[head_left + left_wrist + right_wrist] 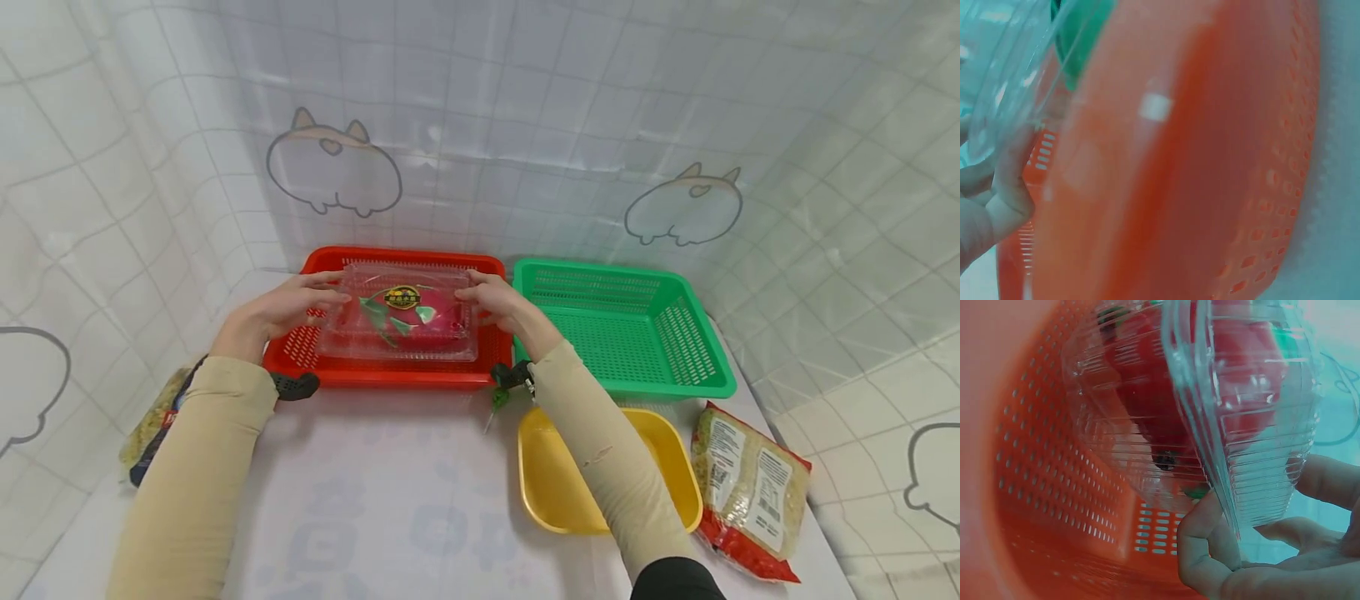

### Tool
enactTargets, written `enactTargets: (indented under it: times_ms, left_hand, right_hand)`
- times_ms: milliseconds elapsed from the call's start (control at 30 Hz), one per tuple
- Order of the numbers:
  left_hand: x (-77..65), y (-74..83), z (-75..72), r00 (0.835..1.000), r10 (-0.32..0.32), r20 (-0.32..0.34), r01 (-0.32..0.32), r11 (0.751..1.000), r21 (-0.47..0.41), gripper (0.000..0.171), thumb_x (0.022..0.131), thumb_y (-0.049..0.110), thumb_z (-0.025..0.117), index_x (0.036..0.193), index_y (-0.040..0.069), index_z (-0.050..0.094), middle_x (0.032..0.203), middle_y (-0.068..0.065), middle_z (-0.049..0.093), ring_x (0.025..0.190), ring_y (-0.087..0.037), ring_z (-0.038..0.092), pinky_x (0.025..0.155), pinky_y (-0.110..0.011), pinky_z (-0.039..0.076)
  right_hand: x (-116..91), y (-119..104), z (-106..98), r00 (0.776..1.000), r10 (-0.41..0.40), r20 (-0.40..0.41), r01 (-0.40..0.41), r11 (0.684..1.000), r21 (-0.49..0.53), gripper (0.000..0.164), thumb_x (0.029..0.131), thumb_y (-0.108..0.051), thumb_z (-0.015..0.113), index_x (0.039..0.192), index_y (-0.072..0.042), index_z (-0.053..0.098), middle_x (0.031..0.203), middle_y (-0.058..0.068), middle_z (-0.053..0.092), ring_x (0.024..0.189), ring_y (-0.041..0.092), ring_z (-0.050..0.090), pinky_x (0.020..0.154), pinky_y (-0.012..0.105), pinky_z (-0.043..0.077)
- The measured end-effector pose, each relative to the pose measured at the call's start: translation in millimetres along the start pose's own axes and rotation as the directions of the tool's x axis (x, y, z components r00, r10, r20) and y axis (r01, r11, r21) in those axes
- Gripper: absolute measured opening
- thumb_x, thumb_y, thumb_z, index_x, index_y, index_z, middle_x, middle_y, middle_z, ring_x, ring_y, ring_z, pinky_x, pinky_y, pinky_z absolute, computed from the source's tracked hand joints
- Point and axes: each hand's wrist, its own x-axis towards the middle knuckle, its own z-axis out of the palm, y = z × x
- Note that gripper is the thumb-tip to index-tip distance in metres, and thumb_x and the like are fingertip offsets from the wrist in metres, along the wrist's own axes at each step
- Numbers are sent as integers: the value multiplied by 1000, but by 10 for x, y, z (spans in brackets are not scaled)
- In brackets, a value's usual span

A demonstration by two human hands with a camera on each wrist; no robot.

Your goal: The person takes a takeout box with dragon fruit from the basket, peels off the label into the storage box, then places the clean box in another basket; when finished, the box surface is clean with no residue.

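A clear plastic clamshell box (pixel 333 343) with a pink, green-scaled dragon fruit (pixel 442 321) inside is held between both hands, over the red basket (pixel 390 383). A round black-and-gold label sits on its lid. My left hand (pixel 288 304) grips the box's left side, fingers on its edge. On the opposite side, my right hand (pixel 504 302) holds the other end. In the right wrist view, thumb and fingers pinch the box's flanged rim (pixel 1216 456), and the basket's perforated wall (pixel 1054 444) stands beside it. The left wrist view shows fingers (pixel 1013 194) at the clear plastic.
A green basket (pixel 600 329) stands right of the red one. Nearer is a yellow tray (pixel 540 467), partly behind the right forearm. A red-trimmed bag of grains (pixel 750 492) lies at far right. Another bag (pixel 153 425) shows behind the left forearm. A small green sprig (pixel 498 402) lies before the baskets.
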Motion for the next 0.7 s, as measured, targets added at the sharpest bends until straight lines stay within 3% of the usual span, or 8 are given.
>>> enactTargets:
  times_ms: [133,300,400,467,600,700]
  left_hand:
    - [10,-1,52,1000,-8,-30,8,1000,-5,79,102,37,55,162,13,10,151,-17,37,120,-22,49,113,-52,34]
    - [-9,42,96,999,-20,-47,19,1000,-21,79,102,36,56,162,14,9,152,-18,35,125,-26,46,115,-53,32]
    - [-35,67,108,998,-21,-51,19,999,-39,77,103,33,55,162,14,9,154,-19,33,131,-32,42,116,-56,30]
    - [-55,75,113,999,-17,-50,15,999,-47,77,103,32,55,162,14,9,156,-19,30,135,-35,38,117,-58,27]
    - [-87,73,112,999,-6,-54,3,998,-60,75,103,30,55,162,15,11,157,-19,29,137,-35,35,118,-59,26]
    - [-103,69,113,998,2,-57,-5,998,-62,72,104,27,54,162,17,13,158,-18,29,137,-34,36,117,-57,28]
  right_hand:
    - [-31,15,3,1000,-16,0,16,1000,-8,71,102,-24,57,161,-25,18,145,6,55,76,18,49,97,44,48]
    - [-67,23,15,1000,-25,-8,26,1000,7,70,102,-23,56,161,-27,18,147,6,52,64,19,35,82,38,46]
    - [-84,23,25,999,-31,-14,31,999,19,69,102,-22,56,161,-27,19,148,7,51,63,19,35,81,37,46]
    - [-94,20,29,999,-39,-20,39,999,21,69,102,-22,56,161,-27,20,147,7,52,67,18,42,84,38,47]
    - [-117,10,29,998,-52,-35,53,998,28,69,102,-22,57,161,-26,20,143,8,55,92,18,56,95,43,49]
    - [-145,-1,29,997,-60,-41,62,997,35,69,102,-22,57,161,-25,21,139,9,57,108,20,57,98,44,49]
